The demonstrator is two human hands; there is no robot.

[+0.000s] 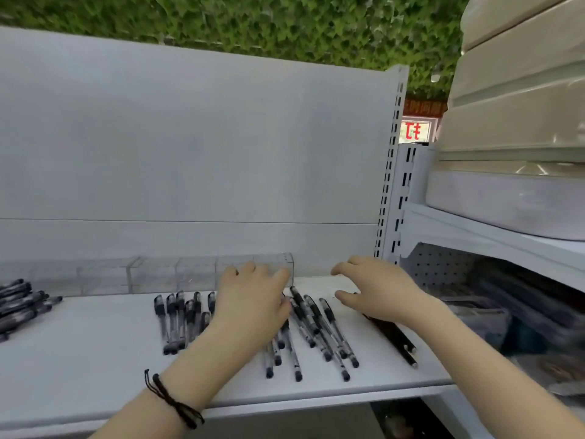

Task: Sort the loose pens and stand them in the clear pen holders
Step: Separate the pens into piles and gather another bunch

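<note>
Head camera looked down on a left wrist wearing a black cord bracelet (172,397), nearest the lens, reaching over the front of a white shelf (95,359). Loose pens (319,331) with dark caps lay fanned on the shelf between the two forearms, another row of pens (177,315) lay just left of the left forearm, and a further pile (19,302) sat at the shelf's far left edge. A few black pens (395,340) lay partly under the right wrist. The left hand (253,299) lay palm down over the middle pens with its fingers bent forward; whether it grasped any could not be told. The right hand (376,289) hovered palm down beside it, fingers and thumb spread and relaxed, released. Behind the hands a row of clear pen holders (152,274) stood against the grey back panel (190,137), the left fingertips near its right end. Stacked pale boxes (512,106) filled the neighbouring shelf at right, with green foliage (253,20) beyond.
</note>
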